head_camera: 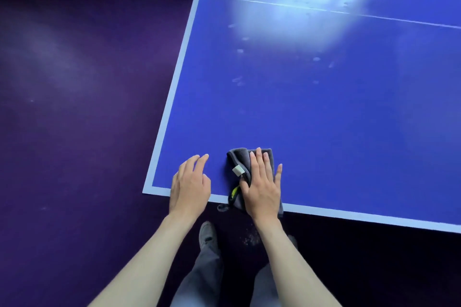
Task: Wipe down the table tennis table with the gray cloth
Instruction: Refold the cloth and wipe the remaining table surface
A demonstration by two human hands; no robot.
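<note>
While right hand (262, 187) presses folded gray cloth (240, 157) flat-fingered at blue table tennis table (324, 107) edge, left hand (190, 188) rests alongside, relaxed, holding nothing.

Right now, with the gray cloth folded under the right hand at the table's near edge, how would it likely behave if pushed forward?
The gray cloth looks soft and floppy: folded, its end drooping over the table edge. Under the flat right hand it would probably slide on the glossy top, though the loose folds may bunch.
</note>
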